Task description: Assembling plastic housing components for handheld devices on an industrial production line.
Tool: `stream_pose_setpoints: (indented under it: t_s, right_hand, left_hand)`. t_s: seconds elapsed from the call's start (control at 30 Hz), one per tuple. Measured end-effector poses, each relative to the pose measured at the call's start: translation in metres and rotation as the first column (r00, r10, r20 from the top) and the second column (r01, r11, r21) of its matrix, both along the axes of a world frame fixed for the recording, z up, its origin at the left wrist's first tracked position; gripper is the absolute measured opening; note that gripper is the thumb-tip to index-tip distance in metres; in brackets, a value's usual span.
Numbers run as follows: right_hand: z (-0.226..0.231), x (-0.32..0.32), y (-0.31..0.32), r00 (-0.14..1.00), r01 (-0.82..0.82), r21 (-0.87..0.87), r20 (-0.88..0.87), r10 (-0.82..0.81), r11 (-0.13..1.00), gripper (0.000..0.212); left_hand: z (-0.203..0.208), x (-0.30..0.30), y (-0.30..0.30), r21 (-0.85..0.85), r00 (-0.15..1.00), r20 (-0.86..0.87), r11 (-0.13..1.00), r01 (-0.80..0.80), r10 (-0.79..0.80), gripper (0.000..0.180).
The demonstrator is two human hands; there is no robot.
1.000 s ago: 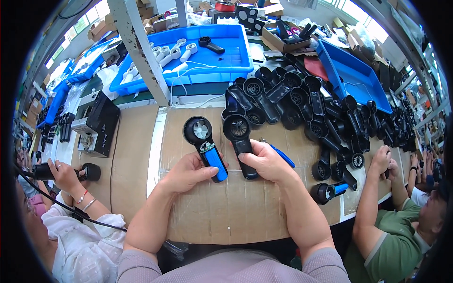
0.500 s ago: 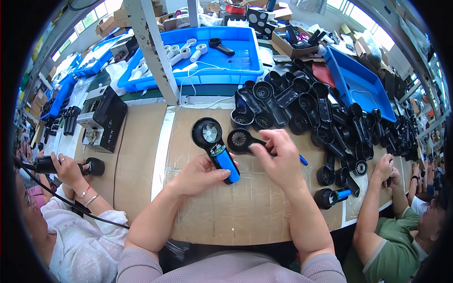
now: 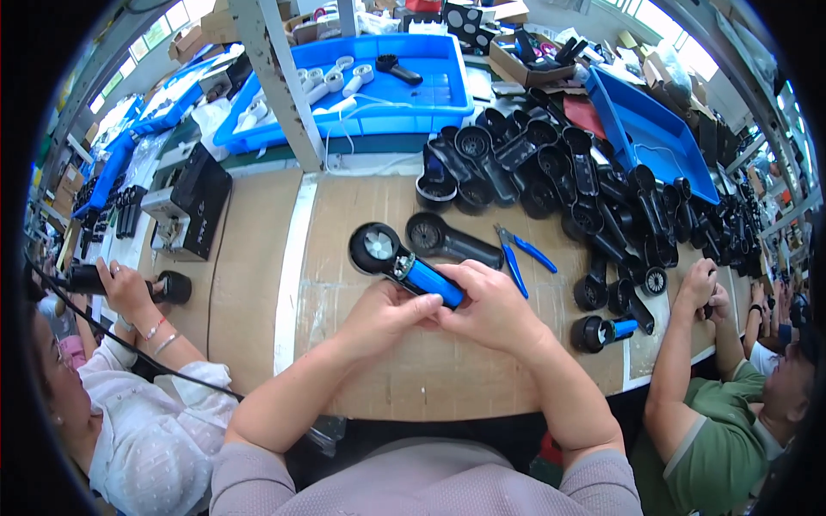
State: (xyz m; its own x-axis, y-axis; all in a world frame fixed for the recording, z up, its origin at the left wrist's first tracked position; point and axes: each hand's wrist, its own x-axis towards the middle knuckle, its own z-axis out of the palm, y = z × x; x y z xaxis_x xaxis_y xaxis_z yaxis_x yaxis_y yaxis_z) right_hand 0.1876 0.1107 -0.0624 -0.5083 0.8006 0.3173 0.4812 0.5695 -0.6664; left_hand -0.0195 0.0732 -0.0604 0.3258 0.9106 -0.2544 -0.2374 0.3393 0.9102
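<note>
In the head view I look down on a bench covered in brown cardboard, a pale strip crossing it. Over it, my left hand and right hand pinch the blue-backed handle of a black fan unit, its white blades facing up. Just beyond lie a black casing and blue-handled cutters. Black casings crowd the bench's far right; behind stands a blue tray near a chipped post. Co-workers sit on both sides, with windows and cluttered boxes further back.
</note>
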Motion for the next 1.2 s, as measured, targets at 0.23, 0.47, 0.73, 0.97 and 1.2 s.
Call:
stream_pose_setpoints:
  t_s: [0.23,0.47,0.73,0.97,1.2]
  right_hand:
    - [0.005,0.052,-0.035,0.971,-0.053,-0.136,0.224,0.083,0.989,0.047]
    - [-0.002,0.062,-0.041,0.954,-0.104,-0.075,0.274,0.121,0.992,0.048]
    - [-0.015,0.054,-0.066,0.975,0.158,0.302,0.102,-0.197,0.94,0.045]
    - [-0.035,0.019,-0.154,0.965,0.184,0.222,0.142,-0.219,0.958,0.021]
    - [-0.03,0.019,-0.149,0.968,0.162,0.238,0.149,-0.201,0.958,0.022]
  left_hand:
    - [0.016,-0.012,-0.085,-0.079,0.834,-0.4,0.921,0.381,-0.38,0.028]
    - [0.016,-0.023,-0.062,0.736,0.556,-0.676,0.484,0.473,0.484,0.045]
    - [-0.016,-0.008,-0.052,0.675,0.591,-0.715,0.591,0.442,0.375,0.059]
    - [-0.021,0.008,-0.053,0.709,0.596,-0.686,0.569,0.418,0.417,0.061]
    - [-0.019,0.006,-0.049,0.706,0.612,-0.688,0.555,0.439,0.391,0.059]
